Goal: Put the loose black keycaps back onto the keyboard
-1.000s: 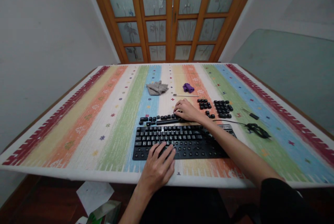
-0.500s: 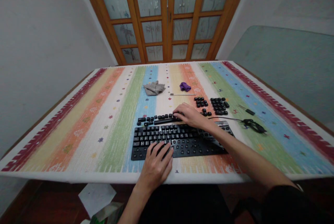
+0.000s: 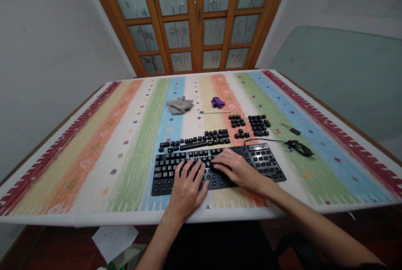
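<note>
A black keyboard lies near the front of the table, with keycaps on its upper left part and bare switches at the right and along the bottom. My left hand rests on it palm down, fingers spread over the left-middle keys. Fingertips of my right hand are pinched at the middle of the keyboard, on a keycap mostly hidden by them. Just behind the keyboard sit loose black keycaps in rows, along with a long space bar.
Further loose keycap groups stand back right. A coiled cable and a small black-handled tool with wire prongs lie right. Behind are a grey cloth, a purple cloth and a thin brush. The striped tablecloth covers the table.
My right hand has moved from the loose keycaps behind the keyboard down onto its middle. My left hand has shifted slightly upward over the keys. The whole view has shifted slightly.
</note>
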`<state>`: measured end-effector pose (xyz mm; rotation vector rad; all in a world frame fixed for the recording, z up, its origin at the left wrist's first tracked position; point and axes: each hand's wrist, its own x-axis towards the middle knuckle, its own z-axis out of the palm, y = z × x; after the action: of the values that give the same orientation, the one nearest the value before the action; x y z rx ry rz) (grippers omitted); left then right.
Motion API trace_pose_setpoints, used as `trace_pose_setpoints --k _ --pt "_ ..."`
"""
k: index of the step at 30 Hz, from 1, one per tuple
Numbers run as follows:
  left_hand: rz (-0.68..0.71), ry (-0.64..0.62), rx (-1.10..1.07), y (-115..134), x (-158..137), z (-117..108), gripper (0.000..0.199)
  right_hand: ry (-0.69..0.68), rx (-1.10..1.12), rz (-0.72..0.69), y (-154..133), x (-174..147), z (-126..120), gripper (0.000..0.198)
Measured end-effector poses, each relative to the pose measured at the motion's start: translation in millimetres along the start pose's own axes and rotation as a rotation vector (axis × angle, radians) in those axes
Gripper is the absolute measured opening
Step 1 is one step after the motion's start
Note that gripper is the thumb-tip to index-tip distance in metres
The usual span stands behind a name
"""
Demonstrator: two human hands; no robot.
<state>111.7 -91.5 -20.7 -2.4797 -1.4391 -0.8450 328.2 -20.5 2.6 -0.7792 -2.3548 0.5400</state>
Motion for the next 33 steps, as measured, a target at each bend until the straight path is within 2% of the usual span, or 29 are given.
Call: trace_pose_setpoints --k 6,10,16,20,33 --pt "-0.008 0.017 0.008 -1 -1 0 0.04 0.043 0.009 -0.026 -9 -2 10 0.019" --pt "-0.004 0.028 -0.01 -2 0 -1 0.038 0.08 -0.066 -0.029 -15 0 17 0.017" --pt "-0.021 0.14 -0.04 -6 -3 -5 0.03 0.117 -0.154 -0.026 -21 -2 30 0.017" --pt "0.019 0.173 -0.085 -3 -7 -5 0.024 0.135 -0.181 -0.037 -24 -1 35 0.018" --pt "0.046 0.143 -0.086 1 -8 -3 0.033 0.154 -0.302 -0.017 -26 -3 38 0.024"
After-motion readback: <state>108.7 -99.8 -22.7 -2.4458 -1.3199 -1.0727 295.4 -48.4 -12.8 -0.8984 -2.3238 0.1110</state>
